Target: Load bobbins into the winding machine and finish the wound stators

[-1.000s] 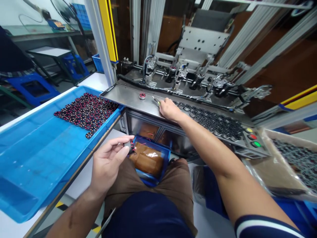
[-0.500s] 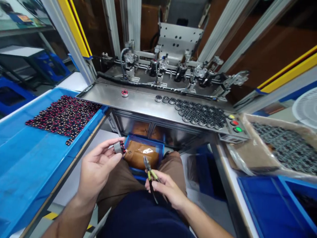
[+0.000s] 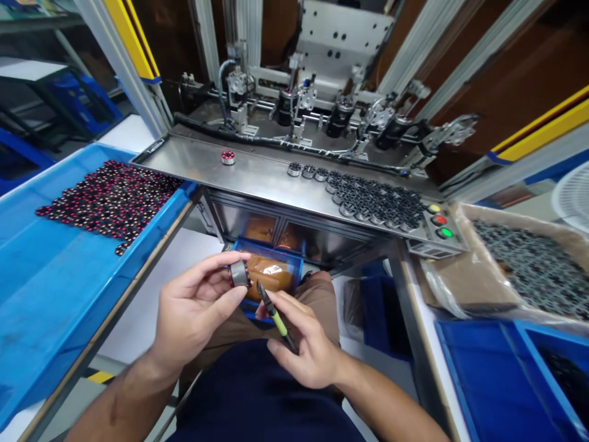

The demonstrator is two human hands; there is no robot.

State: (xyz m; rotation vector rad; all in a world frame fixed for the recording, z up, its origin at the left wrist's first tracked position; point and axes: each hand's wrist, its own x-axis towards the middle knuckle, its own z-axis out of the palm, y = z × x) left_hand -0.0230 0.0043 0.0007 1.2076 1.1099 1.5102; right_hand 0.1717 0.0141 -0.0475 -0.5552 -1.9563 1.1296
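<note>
My left hand [image 3: 191, 307] grips a motor stator [image 3: 238, 274] between thumb and fingers, a grey ring with red windings, its wound face turned to the right. In my right hand [image 3: 306, 334] are cutting pliers [image 3: 276, 316] with yellow-green and black handles, fingers wrapped round them. The pliers' jaws point up and left, close to the stator's right side but apart from it. Another red-wound stator [image 3: 227, 158] stands on the steel shelf [image 3: 267, 178]. Further right on that shelf are several dark stators [image 3: 375, 199] packed in rows.
A blue tray [image 3: 59, 294] on the left holds many wound stators [image 3: 110, 199]. Behind the shelf is a machine [image 3: 340, 116] with clamps. A button box [image 3: 439, 230] sits at the shelf's right end, beside a lined carton [image 3: 488, 294] of grey parts. A blue bin [image 3: 478, 368] is below.
My left hand has moved slightly right and turned the stator. The pliers have come up and left towards it, rotated in my right hand, with their handles now closer together. The view has shifted slightly.
</note>
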